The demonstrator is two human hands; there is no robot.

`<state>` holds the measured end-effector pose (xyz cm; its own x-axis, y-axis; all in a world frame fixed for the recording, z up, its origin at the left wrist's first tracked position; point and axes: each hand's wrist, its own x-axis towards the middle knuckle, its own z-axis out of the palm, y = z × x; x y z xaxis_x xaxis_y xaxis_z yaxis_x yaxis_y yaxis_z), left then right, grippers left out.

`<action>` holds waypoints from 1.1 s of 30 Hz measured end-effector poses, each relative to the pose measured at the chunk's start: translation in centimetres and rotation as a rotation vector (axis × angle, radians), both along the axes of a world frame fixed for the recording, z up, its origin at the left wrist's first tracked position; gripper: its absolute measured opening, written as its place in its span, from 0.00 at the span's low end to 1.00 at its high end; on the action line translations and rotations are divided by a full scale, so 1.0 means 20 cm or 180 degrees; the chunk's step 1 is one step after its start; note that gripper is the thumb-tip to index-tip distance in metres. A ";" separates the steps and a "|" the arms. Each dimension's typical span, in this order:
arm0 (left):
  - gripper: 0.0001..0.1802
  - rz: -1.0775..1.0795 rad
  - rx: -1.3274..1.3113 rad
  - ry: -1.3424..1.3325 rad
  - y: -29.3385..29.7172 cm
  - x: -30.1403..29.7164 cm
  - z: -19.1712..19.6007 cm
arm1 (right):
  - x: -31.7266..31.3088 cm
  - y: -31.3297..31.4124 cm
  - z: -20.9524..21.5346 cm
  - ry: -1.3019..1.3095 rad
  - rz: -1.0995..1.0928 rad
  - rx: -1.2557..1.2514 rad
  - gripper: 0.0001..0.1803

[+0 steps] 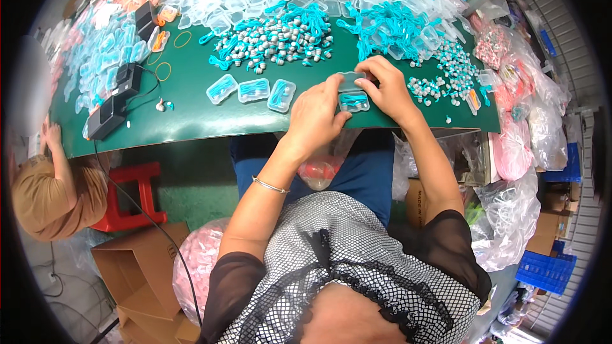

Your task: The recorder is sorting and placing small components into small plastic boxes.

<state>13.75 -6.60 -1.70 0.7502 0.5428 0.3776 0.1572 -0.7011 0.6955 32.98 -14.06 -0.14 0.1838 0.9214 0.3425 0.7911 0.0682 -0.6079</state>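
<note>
In the head view, the left hand (pixel 317 111) grips a clear case (pixel 354 108) by its left side; the right hand (pixel 386 89) pinches its opened lid (pixel 349 81). The case is near the tabletop (pixel 185 114)'s front edge, right of 3 filled cases (pixel 254 90). Keeping the turquoise cord (pixel 352 99) wholly inside would probably prevent the lid trapping it.

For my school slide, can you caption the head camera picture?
Left hand and right hand hold an open clear case with teal cord inside, beside three similar cases on a green table.
</note>
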 end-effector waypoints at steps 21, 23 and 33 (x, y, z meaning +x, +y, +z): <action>0.11 0.0183 0.0744 -0.0510 0.04 -0.21 0.05 | -0.24 -0.08 -0.01 0.0491 0.0710 0.0351 0.14; 0.12 0.0405 0.0925 -0.0514 0.08 -0.33 0.08 | -0.30 -0.05 0.01 0.0518 0.0801 0.0405 0.18; 0.18 0.1292 0.1138 -0.0037 0.31 -0.86 -0.02 | -0.27 0.10 -0.03 0.0248 0.0668 0.0440 0.11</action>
